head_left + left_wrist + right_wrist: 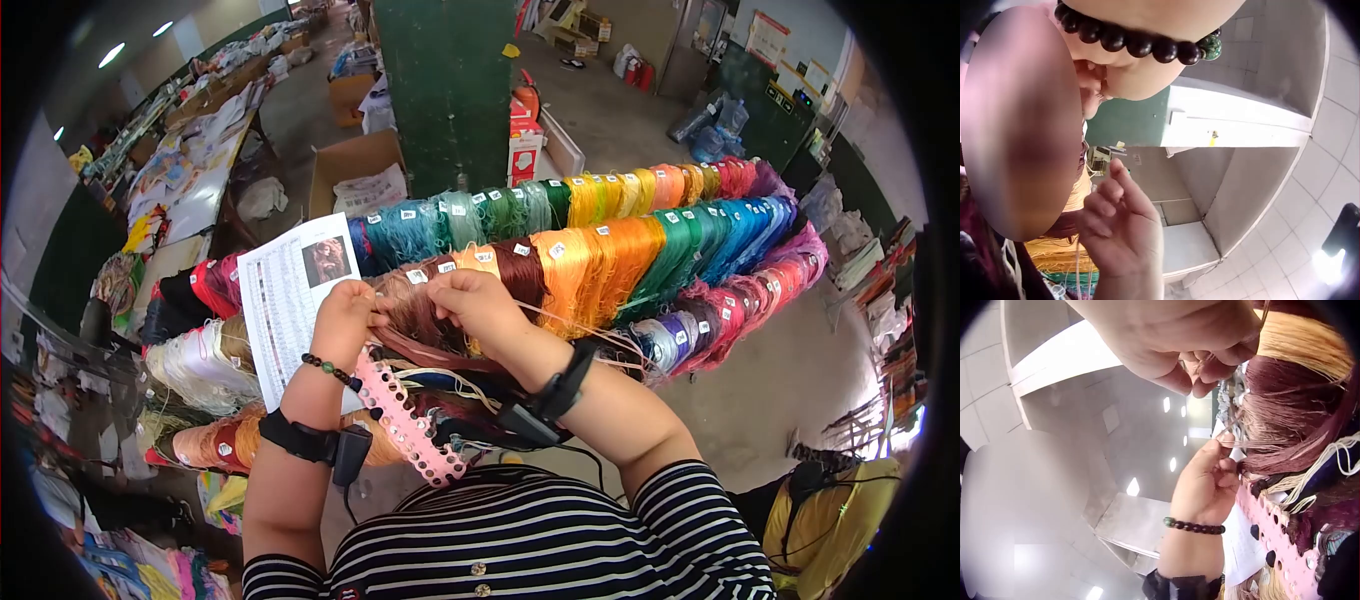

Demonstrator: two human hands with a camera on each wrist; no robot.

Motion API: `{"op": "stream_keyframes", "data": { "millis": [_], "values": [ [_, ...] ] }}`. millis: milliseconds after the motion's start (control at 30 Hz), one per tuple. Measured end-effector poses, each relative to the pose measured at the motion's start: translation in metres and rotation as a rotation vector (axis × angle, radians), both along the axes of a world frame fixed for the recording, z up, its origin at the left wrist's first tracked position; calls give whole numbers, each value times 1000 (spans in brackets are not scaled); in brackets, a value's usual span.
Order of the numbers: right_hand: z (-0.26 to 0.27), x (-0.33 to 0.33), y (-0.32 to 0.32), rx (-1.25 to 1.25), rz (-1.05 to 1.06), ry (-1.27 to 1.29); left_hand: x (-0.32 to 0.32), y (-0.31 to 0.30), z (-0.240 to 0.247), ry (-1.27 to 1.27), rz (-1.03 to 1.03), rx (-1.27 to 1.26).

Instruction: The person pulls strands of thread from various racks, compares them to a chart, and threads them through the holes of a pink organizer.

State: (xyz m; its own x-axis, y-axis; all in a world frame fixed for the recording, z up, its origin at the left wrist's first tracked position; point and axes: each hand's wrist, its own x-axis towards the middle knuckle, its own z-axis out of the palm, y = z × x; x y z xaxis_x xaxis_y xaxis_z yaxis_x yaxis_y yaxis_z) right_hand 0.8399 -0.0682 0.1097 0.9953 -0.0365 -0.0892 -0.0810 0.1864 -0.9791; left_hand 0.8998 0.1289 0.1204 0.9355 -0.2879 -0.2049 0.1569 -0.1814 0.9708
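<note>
Person in a striped top stood at a rack of embroidery-thread skeins, sorted by colour w/ small white number tags (416,276). Both hands were raised to the reddish-brown skein (412,322), which hung on the near rail between a dark maroon skein (520,275) and the paper colour chart (285,300).

Left hand (347,310): thumb and fingers were pressed together, pinching a few fine strands at the skein's left edge. The chart sat just behind this hand; couldn't tell if the hand held it too. A dark beaded bracelet (328,369) was on that wrist.

Right hand (480,305): fingers curled in, thumb and forefinger tips nipping strands near the top of the same skein. The right wrist view showed thin threads stretched taut between the two hands.

A pink punched thread-organiser strip (405,430) hung below the left wrist, w/ threads looped through some holes. Orange skeins (590,270), then green, blue and pink ones ran off to the right. A long bench (190,190) of goods stood far left.

It looked like strands were being teased out of the skein. To do that well, I'd say: pinch only a few strands, pull along their length, not sideways. One hand should steady the bulk near the rail so neighbouring threads don't drag out and knot. Tension should be light and even, and the tag needs checking against the chart.
</note>
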Motion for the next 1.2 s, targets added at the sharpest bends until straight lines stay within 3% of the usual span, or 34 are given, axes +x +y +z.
{"op": "stream_keyframes", "data": {
  "millis": [100,367,567,767,1200],
  "values": [
    [-4,8,13,69,-21,123,-3,7,-2,173,-33,-176],
    [-32,11,30,34,8,161,-21,13,1,361,-71,-249],
    [-11,5,35,111,51,237,-19,14,-4,332,-124,-167],
    [-25,12,41,276,57,224,-20,11,-3,307,-150,-128],
    [-26,12,38,211,82,242,-21,10,-7,289,-123,-102]
  ]
}}
